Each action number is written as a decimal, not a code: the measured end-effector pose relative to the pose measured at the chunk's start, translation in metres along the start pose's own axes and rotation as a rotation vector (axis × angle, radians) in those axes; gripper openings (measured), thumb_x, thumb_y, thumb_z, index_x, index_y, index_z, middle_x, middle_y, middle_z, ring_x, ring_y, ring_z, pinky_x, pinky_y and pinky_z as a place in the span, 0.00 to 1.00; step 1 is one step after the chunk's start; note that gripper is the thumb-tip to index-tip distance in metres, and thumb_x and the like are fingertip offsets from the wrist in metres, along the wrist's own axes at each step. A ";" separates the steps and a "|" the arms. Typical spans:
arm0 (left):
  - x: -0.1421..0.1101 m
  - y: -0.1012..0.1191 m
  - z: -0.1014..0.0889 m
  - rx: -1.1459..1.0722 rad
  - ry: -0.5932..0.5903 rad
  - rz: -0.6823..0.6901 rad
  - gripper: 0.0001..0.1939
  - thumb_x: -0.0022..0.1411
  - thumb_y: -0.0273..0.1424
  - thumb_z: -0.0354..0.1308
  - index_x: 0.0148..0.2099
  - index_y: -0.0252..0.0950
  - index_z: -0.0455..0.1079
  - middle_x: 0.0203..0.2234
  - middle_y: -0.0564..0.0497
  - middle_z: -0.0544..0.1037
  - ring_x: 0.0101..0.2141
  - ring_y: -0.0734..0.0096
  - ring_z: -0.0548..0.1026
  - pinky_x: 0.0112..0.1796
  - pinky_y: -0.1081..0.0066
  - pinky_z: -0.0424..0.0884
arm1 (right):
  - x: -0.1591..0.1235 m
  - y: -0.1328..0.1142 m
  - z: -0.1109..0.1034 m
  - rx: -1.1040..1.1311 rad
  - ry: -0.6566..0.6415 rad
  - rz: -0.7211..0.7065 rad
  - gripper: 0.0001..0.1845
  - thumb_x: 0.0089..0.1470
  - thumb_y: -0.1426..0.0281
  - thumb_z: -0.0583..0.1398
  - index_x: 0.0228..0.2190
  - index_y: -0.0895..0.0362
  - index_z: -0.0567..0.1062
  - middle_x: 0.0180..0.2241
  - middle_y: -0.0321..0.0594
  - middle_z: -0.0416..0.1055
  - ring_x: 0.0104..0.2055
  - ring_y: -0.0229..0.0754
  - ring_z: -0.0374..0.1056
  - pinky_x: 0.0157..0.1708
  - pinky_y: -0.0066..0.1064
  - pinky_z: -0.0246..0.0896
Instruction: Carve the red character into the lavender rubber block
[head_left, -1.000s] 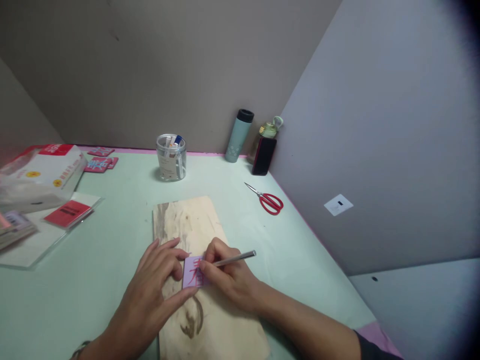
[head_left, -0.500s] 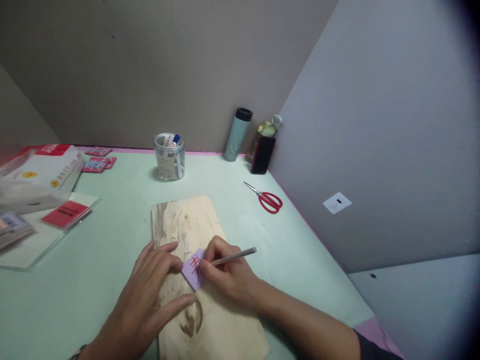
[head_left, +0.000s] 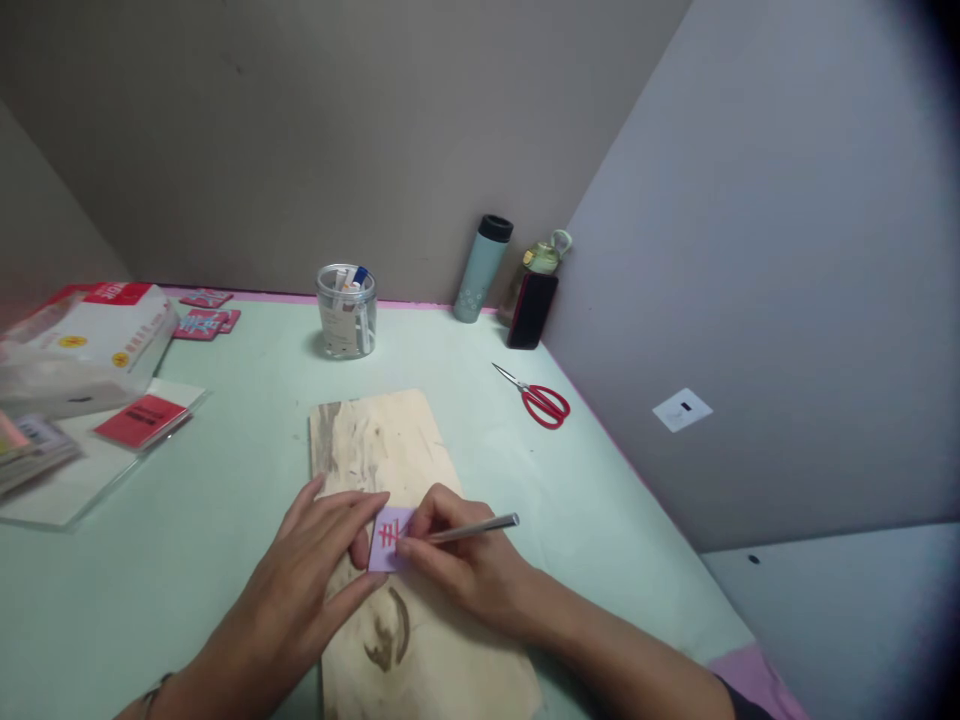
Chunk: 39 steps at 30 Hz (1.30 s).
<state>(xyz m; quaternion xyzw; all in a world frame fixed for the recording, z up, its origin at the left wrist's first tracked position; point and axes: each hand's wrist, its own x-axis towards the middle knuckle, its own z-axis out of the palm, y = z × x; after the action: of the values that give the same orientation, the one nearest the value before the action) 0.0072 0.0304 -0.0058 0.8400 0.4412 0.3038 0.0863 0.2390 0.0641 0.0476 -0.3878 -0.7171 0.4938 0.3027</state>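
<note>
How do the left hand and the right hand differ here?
The left hand is spread, with thumb and fingers at the edges of a purple square; the right hand is curled around a slim silvery tool.
The left hand has a band at its wrist; the right hand's wrist shows none.
Both are ungloved and over the wooden board.

Purple paper (head_left: 385,541) again nearly straight
</note>
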 end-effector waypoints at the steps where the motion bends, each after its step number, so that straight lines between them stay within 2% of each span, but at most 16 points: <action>1: 0.000 0.001 0.000 -0.001 -0.008 0.008 0.30 0.71 0.40 0.61 0.70 0.44 0.56 0.51 0.50 0.81 0.55 0.61 0.78 0.68 0.51 0.55 | -0.001 0.000 0.000 0.000 0.000 0.002 0.12 0.59 0.67 0.64 0.28 0.55 0.66 0.24 0.30 0.65 0.25 0.35 0.56 0.27 0.27 0.50; 9: -0.004 0.012 0.002 0.001 0.014 -0.107 0.26 0.71 0.40 0.60 0.66 0.43 0.60 0.48 0.48 0.79 0.55 0.56 0.75 0.67 0.43 0.51 | -0.003 -0.006 0.000 -0.047 -0.005 -0.045 0.08 0.61 0.71 0.59 0.30 0.54 0.65 0.25 0.29 0.61 0.26 0.35 0.54 0.28 0.28 0.51; 20: -0.004 0.011 0.005 -0.006 0.024 -0.142 0.23 0.70 0.38 0.60 0.64 0.45 0.61 0.46 0.49 0.79 0.56 0.53 0.73 0.64 0.43 0.54 | -0.009 -0.014 0.003 -0.270 -0.030 -0.136 0.08 0.63 0.72 0.55 0.30 0.53 0.61 0.27 0.32 0.63 0.26 0.36 0.57 0.28 0.29 0.52; 24: -0.004 0.011 0.006 -0.006 0.041 -0.142 0.24 0.69 0.39 0.60 0.64 0.45 0.62 0.46 0.49 0.79 0.56 0.54 0.74 0.64 0.43 0.54 | -0.010 -0.009 0.006 -0.345 -0.025 -0.194 0.08 0.63 0.72 0.54 0.31 0.53 0.60 0.28 0.33 0.64 0.26 0.37 0.57 0.27 0.28 0.52; 32: -0.005 0.011 0.007 0.005 0.093 -0.157 0.24 0.66 0.40 0.63 0.62 0.45 0.65 0.45 0.50 0.81 0.54 0.53 0.76 0.64 0.42 0.57 | -0.011 0.012 0.019 -0.549 0.103 -0.457 0.07 0.62 0.76 0.53 0.34 0.52 0.60 0.28 0.35 0.66 0.27 0.39 0.58 0.27 0.30 0.52; 39: -0.006 0.012 0.007 -0.009 0.085 -0.174 0.24 0.66 0.40 0.63 0.62 0.46 0.66 0.44 0.50 0.81 0.54 0.52 0.77 0.63 0.39 0.57 | -0.011 0.010 0.018 -0.544 0.092 -0.449 0.10 0.62 0.76 0.53 0.32 0.51 0.58 0.27 0.34 0.64 0.27 0.39 0.57 0.27 0.31 0.52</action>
<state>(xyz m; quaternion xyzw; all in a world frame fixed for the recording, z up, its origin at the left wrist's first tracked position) 0.0175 0.0195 -0.0089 0.7845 0.5143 0.3326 0.0974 0.2320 0.0484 0.0317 -0.3087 -0.8753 0.1877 0.3214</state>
